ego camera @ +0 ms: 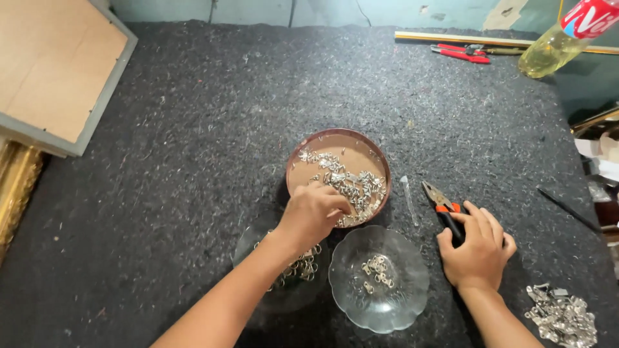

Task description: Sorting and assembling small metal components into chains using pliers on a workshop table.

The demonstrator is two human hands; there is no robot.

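— Two glass dishes sit nearest. What is in them?

— The clear dish (379, 278) holds a few small metal bits. The other dish (284, 270) lies partly under the left arm and holds more of them. A loose heap (562, 316) of the same shiny bits lies at the near right on the dark mat (193, 161).

— And the hands?

— The left hand (314, 211) reaches into the round brown tin (338, 176). Its fingers are curled close together on the clips (351, 183) there; I cannot tell if they pinch one. The right hand (477, 248) is wrapped around the handles of the pliers (442, 207). Their pointed tip sticks out toward the tin, just beside it.

— How do the clips look?

— Small, silver and bent, piled on the tin's right side.

— Any bottle or pack farther back?

— Yes. A tipped bottle (558, 40) of yellow liquid with a red label is at the far right corner. Red pliers (460, 53) lie near it. A grey frame (61, 74) with a brown back lies at the far left.
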